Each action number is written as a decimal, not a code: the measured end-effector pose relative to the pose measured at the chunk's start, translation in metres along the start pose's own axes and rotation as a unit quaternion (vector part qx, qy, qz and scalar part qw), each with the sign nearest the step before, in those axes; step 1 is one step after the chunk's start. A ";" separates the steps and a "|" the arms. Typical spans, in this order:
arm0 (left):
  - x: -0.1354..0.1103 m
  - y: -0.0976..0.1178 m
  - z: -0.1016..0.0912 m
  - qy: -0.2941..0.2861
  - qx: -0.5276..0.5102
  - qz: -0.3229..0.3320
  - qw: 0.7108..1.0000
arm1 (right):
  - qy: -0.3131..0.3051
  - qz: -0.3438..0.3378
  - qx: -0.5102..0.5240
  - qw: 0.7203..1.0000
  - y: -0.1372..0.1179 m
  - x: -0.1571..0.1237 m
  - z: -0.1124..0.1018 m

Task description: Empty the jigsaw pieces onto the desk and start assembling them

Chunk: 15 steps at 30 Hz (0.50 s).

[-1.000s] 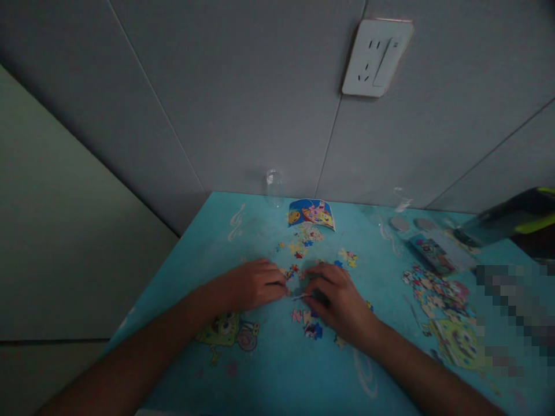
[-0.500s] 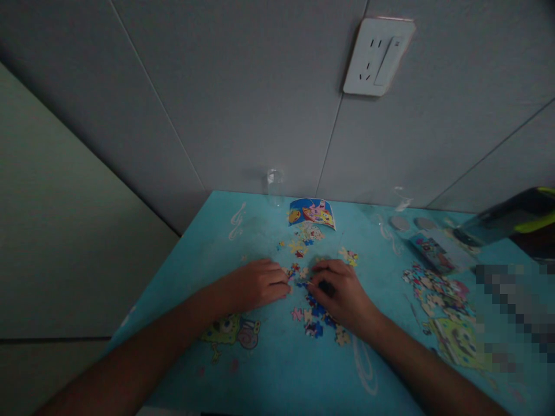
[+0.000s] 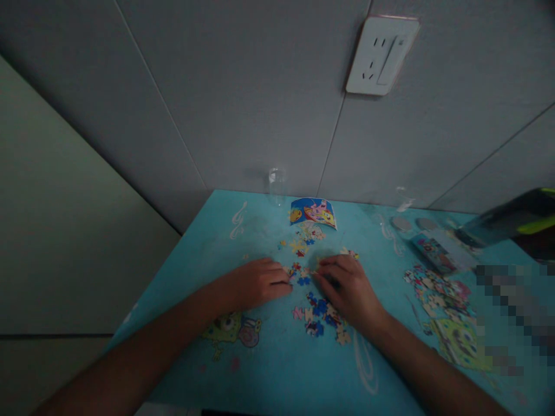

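Observation:
My left hand (image 3: 266, 282) rests on the table with its fingers together and curled, fingertips and thumb closed at the edge of a small group of puzzle pieces (image 3: 302, 281). To the right of that group, my right hand (image 3: 349, 283) is pinched, thumb against forefinger, around what looks like a puzzle piece mostly hidden by the fingers. Just below lies a loose heap of blue, tan and pink pieces (image 3: 319, 306). More pieces in yellow and white (image 3: 310, 231) lie further back, under a curved SpongeBob picture card (image 3: 313, 212).
A clear plastic cup (image 3: 277, 186) stands by the wall. On the right are another heap of puzzle pieces (image 3: 437, 289), a picture box (image 3: 436, 252), two grey discs (image 3: 401, 223) and a dark bottle-like object (image 3: 498, 216). The blue tabletop (image 3: 277, 370) meets the wall behind.
My right hand has shifted slightly up and right, away from the small group, uncovering blue pieces there and in the heap below. My left hand stays almost where it was.

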<state>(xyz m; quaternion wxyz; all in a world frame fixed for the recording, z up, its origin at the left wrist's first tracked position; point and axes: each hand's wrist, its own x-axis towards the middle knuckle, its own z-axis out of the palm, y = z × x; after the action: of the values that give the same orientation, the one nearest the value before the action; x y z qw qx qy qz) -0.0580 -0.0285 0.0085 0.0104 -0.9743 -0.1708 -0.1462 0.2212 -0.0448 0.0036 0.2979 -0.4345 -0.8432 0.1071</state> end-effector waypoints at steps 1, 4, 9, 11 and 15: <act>0.000 0.000 0.001 -0.001 0.000 -0.002 1.000 | -0.007 -0.025 0.004 1.000 -0.003 0.000 -0.001; -0.001 -0.001 0.002 -0.002 0.000 -0.007 1.000 | -0.048 -0.098 -0.003 0.994 -0.013 -0.001 -0.003; -0.002 -0.002 -0.002 -0.010 -0.017 -0.009 1.000 | -0.080 -0.108 0.010 0.991 -0.012 0.001 -0.001; -0.003 -0.002 -0.004 -0.016 -0.031 -0.001 0.999 | -0.060 -0.085 -0.001 0.995 -0.006 0.004 0.001; -0.004 -0.003 -0.005 -0.008 -0.048 -0.004 0.999 | -0.075 -0.081 -0.051 0.993 0.003 0.009 0.003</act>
<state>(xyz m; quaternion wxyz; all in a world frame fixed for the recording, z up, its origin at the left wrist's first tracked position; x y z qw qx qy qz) -0.0639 -0.0275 0.0117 -0.0381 -0.9742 -0.1678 -0.1460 0.2174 -0.0358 0.0032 0.2188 -0.3698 -0.9001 0.0720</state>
